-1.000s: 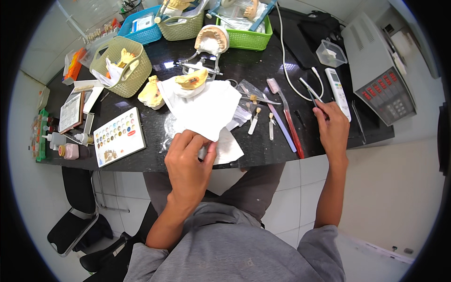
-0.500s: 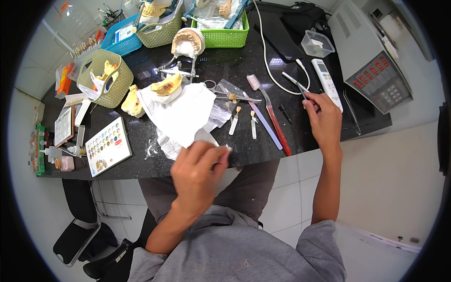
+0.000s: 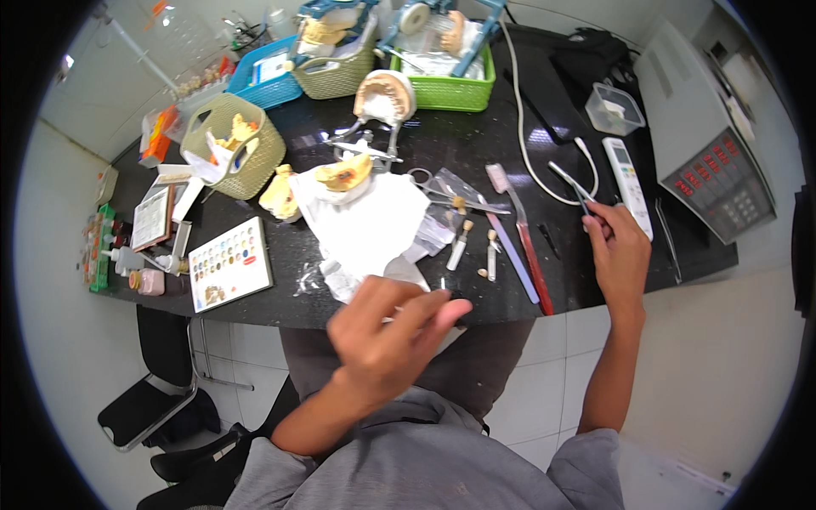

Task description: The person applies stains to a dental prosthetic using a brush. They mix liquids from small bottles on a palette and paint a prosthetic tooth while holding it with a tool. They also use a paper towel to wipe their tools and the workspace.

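Note:
My left hand is raised in front of the table's near edge, blurred by motion. Its fingers are curled, the thumb lies close to the index finger, and a bit of white shows between them; what it is I cannot make out. My right hand pinches a slim pen-like tool, dark near the fingers, above the table's right part. Beyond the left hand lie a white cloth with a yellow dental model on it, two shade tabs and a small tan piece.
A red toothbrush, a purple stick and scissors lie mid-table. A paint palette and baskets stand left and behind. A remote, white cable and grey machine are at right.
The view has shifted, so the table appears farther right. My left hand has moved right, away from the cloth. A small tan piece now shows beside the shade tabs. The right hand keeps its tool.

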